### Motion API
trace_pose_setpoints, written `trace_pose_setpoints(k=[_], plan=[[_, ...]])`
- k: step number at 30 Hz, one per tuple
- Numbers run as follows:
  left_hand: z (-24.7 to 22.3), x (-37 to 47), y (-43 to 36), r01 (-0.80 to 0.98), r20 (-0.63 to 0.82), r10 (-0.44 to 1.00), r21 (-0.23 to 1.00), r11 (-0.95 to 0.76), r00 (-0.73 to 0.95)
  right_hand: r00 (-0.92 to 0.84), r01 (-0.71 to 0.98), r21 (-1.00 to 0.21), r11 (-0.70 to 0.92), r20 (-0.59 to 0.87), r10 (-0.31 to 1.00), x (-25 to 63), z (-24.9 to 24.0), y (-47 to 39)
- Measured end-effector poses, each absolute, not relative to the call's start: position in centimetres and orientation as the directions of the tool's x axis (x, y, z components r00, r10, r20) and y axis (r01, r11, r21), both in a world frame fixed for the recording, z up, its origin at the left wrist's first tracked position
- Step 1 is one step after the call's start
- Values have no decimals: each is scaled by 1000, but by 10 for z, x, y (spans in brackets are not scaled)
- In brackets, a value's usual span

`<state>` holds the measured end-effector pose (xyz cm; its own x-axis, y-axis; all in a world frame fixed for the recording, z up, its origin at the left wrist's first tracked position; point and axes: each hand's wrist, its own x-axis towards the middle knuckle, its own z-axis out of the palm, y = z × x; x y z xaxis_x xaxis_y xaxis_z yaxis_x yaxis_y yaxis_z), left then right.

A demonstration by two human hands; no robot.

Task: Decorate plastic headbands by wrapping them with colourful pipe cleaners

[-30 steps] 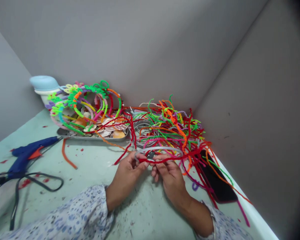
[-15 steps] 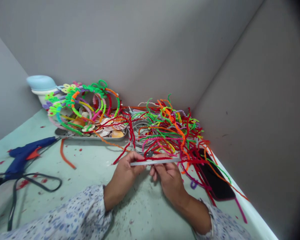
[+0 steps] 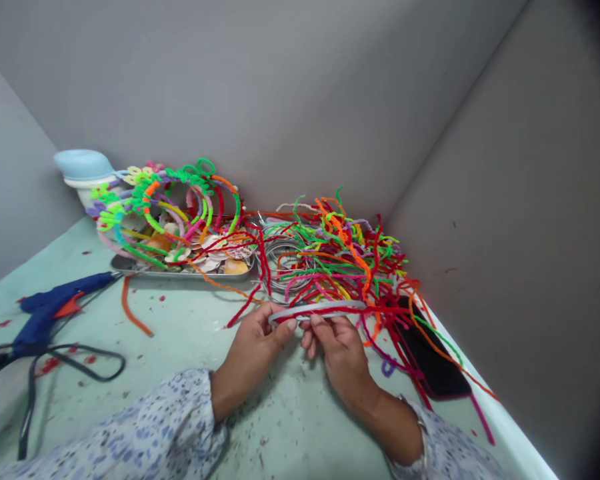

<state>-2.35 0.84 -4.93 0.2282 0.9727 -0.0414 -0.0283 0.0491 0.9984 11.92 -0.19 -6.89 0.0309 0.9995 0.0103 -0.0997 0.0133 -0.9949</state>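
A pale grey curved band (image 3: 325, 307), like a headband, is held near the middle of the view. My left hand (image 3: 254, 343) is closed around its left end, thumb on the near side. A red fuzzy stem (image 3: 340, 311) runs along the band and trails off to the right. My right hand (image 3: 339, 350) pinches the band and the stem with thumb and fingers, right of my left hand. The fingertips of both hands are close together but apart. Part of the band and stem is hidden behind the fingers.
Behind lie a metal tray (image 3: 205, 275) of shells, decorated hoops (image 3: 175, 175), wire coils (image 3: 280, 288) and a pile of coloured stems (image 3: 350, 250). A blue glue gun (image 3: 45, 307) with its cord is at left, a black phone (image 3: 433, 360) at right.
The band has tilted, so its curve now shows as a thin arch instead of a nearly straight strip. Both hands remain in nearly the same place.
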Motion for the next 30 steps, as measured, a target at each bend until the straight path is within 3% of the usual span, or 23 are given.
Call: trace_pose_setpoints(k=[8,12,30], plan=[[-51,-25,9,59,-92,984,995,84,155,16,3,-996,85,86,996,119,-76,-5],[-57,-26,11,22,-95,984,995,93,152,0,105,-988,115,116,993,120,-77,-7],[-53,-23,11,-92,-184,975,976,196,124,-65,226,-965,131,119,991,121,-67,-15]])
